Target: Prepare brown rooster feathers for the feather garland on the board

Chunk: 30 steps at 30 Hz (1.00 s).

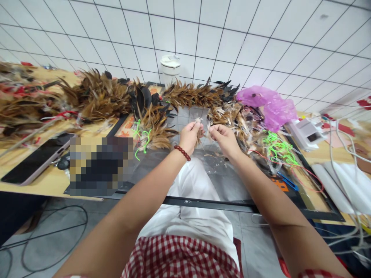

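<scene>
Pinching a bit of feather (pixel 199 136), the left hand (pixel 189 137) is in the middle; the right hand (pixel 225 140), just right of it, pinches pale fluff (pixel 209 129). Loose fingers could drop the feather onto the scraps (pixel 213 155) nearer in. Pulling too hard might tear it.

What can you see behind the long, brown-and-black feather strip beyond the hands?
A white lidded cup shows above its left end, before the white tiled wall. The feathers hide the cup's base from view.
</scene>
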{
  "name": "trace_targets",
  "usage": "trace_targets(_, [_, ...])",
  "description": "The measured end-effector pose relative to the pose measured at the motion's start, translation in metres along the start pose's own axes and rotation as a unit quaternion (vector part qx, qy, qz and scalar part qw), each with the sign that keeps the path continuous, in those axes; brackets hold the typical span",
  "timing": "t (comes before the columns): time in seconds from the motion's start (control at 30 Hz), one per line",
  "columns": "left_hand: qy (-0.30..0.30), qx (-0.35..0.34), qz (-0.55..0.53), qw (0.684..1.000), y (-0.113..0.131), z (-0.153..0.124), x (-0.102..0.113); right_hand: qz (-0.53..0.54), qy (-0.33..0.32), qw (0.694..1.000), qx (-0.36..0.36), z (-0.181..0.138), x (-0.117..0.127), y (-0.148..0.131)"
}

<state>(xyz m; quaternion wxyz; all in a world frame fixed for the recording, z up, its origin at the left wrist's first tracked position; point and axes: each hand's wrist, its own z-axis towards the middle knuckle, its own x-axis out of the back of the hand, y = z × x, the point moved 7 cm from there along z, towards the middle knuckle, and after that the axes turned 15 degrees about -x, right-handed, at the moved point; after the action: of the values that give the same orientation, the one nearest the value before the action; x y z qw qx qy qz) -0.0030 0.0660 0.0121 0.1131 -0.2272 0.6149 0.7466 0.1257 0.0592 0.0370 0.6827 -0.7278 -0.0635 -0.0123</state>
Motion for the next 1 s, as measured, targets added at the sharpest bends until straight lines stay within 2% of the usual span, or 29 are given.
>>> trace_targets(0.17, [-0.018, 0.007, 0.003, 1.0, -0.005, -0.008, -0.009, 0.068, 0.029, 0.997, -0.008, -0.006, -0.004, -0.003])
trace_targets(0.3, [-0.007, 0.002, 0.039, 0.999, -0.01, -0.014, -0.01, 0.05, 0.028, 0.998, -0.007, -0.006, -0.008, 0.002])
trace_targets(0.5, [-0.005, -0.049, 0.107, 0.993, -0.011, -0.016, -0.005, 0.025, 0.058, 0.997, -0.032, -0.002, -0.007, 0.014])
trace_targets(0.67, [-0.008, -0.072, 0.099, 0.992, -0.014, -0.015, -0.005, 0.028, 0.045, 0.998, -0.024, -0.002, -0.007, 0.013])
trace_targets(0.8, [0.016, -0.041, 0.055, 0.998, -0.016, -0.014, -0.003, -0.089, 0.034, 0.995, 0.034, -0.01, -0.01, -0.001])
trace_targets(0.9, [0.021, -0.035, 0.052, 0.998, -0.014, -0.013, -0.002, -0.219, 0.066, 0.966, 0.12, -0.021, -0.011, -0.018])
trace_targets(1.0, [0.013, -0.042, 0.056, 0.998, -0.011, -0.014, -0.004, -0.26, 0.094, 0.949, 0.154, -0.026, -0.007, -0.026])
